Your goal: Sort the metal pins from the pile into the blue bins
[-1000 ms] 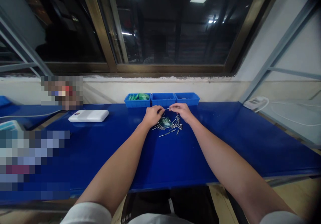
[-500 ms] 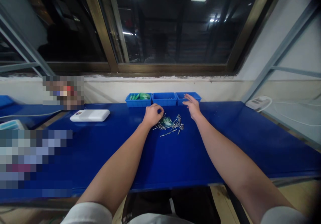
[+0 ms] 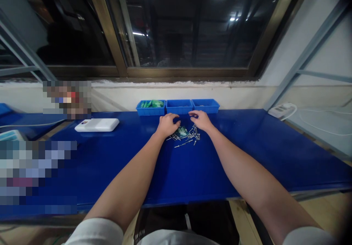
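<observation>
Several silver pop rivets [image 3: 194, 135] lie in a loose pile on the blue table, around a green, partly see-through piece [image 3: 182, 131]. One rivet [image 3: 181, 144] rests at the near side of the pile. My left hand [image 3: 167, 125] is at the pile's left edge, thumb and forefinger apart, with nothing visible between them. Over the far right edge of the pile is my right hand [image 3: 203, 121], its fingers parted and no object showing in them. The undersides of both hands are hidden.
Three blue bins stand in a row by the wall: the left bin [image 3: 150, 111] holds green pieces, the middle bin [image 3: 179, 109] and right bin [image 3: 205, 108] small metal parts. A white power bank [image 3: 97, 125] lies at left, a white power strip [image 3: 281, 110] at far right.
My right hand went from a thin metal piece held near my left hand to the right bin, then returned toward the pile without it. My left hand stayed by the pile, its fingers now parted.
</observation>
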Demonstrator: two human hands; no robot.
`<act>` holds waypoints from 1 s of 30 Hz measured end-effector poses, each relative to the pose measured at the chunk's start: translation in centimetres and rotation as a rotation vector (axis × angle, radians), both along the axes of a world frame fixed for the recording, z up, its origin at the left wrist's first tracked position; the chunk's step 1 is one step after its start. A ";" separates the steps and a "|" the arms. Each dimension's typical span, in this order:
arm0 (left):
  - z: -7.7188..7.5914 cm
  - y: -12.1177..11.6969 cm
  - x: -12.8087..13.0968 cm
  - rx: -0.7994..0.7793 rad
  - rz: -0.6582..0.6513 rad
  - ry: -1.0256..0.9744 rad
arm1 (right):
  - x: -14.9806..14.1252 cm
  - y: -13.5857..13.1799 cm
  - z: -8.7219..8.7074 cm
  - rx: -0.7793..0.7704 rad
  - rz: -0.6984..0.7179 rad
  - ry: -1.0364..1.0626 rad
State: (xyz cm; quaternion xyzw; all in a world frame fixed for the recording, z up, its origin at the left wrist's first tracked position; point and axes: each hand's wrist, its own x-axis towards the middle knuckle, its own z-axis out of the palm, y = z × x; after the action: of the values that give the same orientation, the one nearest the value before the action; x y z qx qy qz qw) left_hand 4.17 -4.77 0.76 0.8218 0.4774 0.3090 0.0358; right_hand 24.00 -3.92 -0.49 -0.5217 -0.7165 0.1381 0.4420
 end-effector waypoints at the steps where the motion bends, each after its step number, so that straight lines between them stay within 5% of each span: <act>1: -0.1 0.0 0.1 -0.021 -0.006 0.041 | -0.5 -0.2 0.0 0.011 0.047 -0.090; 5: -0.4 0.0 0.3 -0.116 -0.024 0.164 | -1.9 -0.4 -0.2 -0.012 0.148 -0.296; 20: -0.3 -0.1 0.2 -0.169 -0.062 0.183 | -1.5 -0.7 0.8 -0.113 0.085 -0.443; 30: 0.2 -0.1 0.2 -0.011 -0.095 0.034 | -1.5 -0.6 0.7 -0.076 0.165 -0.196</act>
State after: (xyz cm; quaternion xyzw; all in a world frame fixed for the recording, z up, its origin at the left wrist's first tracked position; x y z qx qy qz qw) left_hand 4.33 -4.83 0.94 0.8483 0.4403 0.2904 0.0469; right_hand 22.47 -4.51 0.22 -0.4884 -0.7910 0.1495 0.3369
